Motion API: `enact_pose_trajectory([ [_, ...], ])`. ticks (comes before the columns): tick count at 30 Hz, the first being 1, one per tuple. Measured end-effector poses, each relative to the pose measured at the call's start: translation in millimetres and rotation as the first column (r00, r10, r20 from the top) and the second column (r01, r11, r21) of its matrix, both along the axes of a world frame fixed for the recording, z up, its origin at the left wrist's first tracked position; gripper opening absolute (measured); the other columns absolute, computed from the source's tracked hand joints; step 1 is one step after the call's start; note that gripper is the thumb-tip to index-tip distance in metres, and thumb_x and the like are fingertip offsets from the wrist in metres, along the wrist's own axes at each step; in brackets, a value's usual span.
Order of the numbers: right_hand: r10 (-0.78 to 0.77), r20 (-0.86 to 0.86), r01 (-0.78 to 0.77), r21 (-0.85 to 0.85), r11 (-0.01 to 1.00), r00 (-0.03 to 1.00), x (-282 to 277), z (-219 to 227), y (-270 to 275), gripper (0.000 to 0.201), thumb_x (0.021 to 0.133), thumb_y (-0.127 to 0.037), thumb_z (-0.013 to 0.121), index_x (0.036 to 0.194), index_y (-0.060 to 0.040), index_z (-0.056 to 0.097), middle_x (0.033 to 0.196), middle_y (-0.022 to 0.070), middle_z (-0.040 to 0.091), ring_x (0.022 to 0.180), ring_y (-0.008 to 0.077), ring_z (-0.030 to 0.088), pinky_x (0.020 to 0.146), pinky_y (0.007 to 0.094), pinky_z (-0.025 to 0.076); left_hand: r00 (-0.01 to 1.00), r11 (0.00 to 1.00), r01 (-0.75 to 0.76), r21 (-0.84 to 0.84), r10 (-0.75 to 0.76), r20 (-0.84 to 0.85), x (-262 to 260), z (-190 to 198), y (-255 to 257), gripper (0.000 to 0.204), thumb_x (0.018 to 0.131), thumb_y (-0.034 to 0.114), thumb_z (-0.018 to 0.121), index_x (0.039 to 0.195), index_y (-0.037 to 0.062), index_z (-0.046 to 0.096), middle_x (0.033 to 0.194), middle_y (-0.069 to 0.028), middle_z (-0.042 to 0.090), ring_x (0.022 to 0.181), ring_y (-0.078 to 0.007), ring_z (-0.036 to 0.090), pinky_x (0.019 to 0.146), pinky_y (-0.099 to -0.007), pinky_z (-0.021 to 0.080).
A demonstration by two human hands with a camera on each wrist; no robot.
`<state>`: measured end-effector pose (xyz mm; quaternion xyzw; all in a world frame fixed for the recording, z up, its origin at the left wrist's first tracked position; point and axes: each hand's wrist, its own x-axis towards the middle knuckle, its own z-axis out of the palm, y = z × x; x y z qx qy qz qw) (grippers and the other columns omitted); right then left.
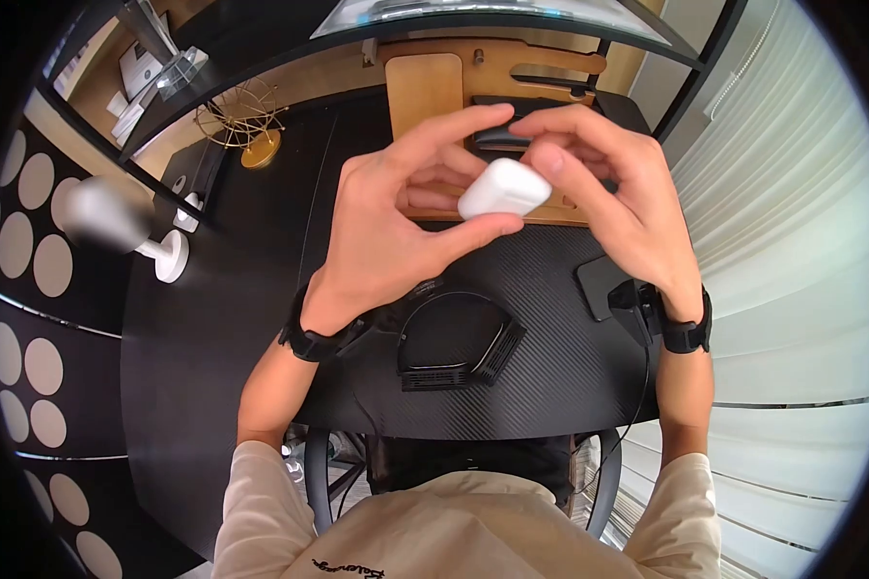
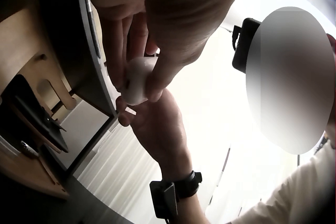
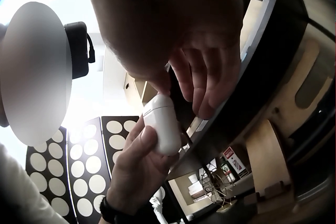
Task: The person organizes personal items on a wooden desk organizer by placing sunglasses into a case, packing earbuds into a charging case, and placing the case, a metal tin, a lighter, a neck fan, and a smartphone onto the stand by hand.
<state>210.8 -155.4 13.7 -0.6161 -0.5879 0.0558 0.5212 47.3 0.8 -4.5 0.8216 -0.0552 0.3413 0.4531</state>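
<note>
A white earbud case (image 1: pixel 504 190) is held up above the black desk, its lid seam showing in the right wrist view. My left hand (image 1: pixel 386 217) grips the case between thumb and fingers. At the lid end, the thumb of my right hand (image 1: pixel 623 193) touches the case (image 3: pixel 164 129). The other right fingers curve loosely beyond it and hold nothing. The lid looks closed on the body, and no earbuds show.
A black ring-shaped device (image 1: pixel 462 338) lies on the desk (image 1: pixel 232 386) below my hands. A flat black phone-like thing (image 1: pixel 597 288) is near my right wrist. Behind are a wooden stand (image 1: pixel 425 82), a gold wire ornament (image 1: pixel 259 150) and an overhead shelf (image 1: pixel 261 68); a white lamp (image 1: pixel 171 257) stands left.
</note>
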Motion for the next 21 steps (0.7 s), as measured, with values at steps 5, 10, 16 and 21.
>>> enact_pose_trajectory([
  [5,0.082,0.124,-0.072,-0.086,0.994,0.989,-7.1,10.9,-5.9,0.03,0.097,-0.014,0.069,0.124,0.0004,0.068,0.101,0.0076,0.074,0.085,0.0112,0.068,0.075,0.0254,0.054,1.0,1.0,-0.001,-0.021,0.001,-0.024,-0.9,3.1,1.9,0.075,0.076,-0.004,0.088,0.144,0.0022,0.057,0.102,-0.0094,0.077,0.097,-0.017,0.075,0.085,-0.0304,0.064],
  [10,-0.063,-0.049,0.058,-0.1,0.993,0.997,0.6,9.4,-5.6,0.032,0.094,-0.013,0.073,0.123,0.0002,0.069,0.101,0.0091,0.074,0.087,0.0116,0.069,0.077,0.0252,0.054,1.0,1.0,0.017,-0.009,-0.017,-0.011,1.5,-0.2,0.8,0.074,0.077,-0.004,0.088,0.144,0.0018,0.057,0.104,-0.0097,0.077,0.097,-0.0176,0.075,0.085,-0.0311,0.064],
  [16,0.054,0.134,-0.056,0.01,0.998,0.99,-9.0,7.1,-2.0,0.028,0.093,-0.019,0.075,0.114,-0.0012,0.07,0.092,0.0108,0.073,0.077,0.0207,0.071,0.065,0.0304,0.056,1.0,0.999,0.012,-0.038,-0.012,-0.012,-0.2,1.3,1.7,0.076,0.076,-0.004,0.089,0.144,0.0015,0.057,0.102,-0.0095,0.077,0.097,-0.0182,0.076,0.086,-0.0317,0.064],
  [21,-0.093,0.14,0.085,0.063,0.994,0.986,-3.7,4.3,-4.1,0.024,0.096,-0.018,0.072,0.113,-0.0014,0.071,0.089,0.0104,0.073,0.077,0.0214,0.07,0.065,0.0307,0.055,0.998,0.998,0.056,0.024,-0.055,-0.019,1.0,-2.1,1.5,0.076,0.075,-0.005,0.089,0.144,0.0016,0.057,0.102,-0.0093,0.077,0.097,-0.0186,0.076,0.087,-0.0321,0.064],
])
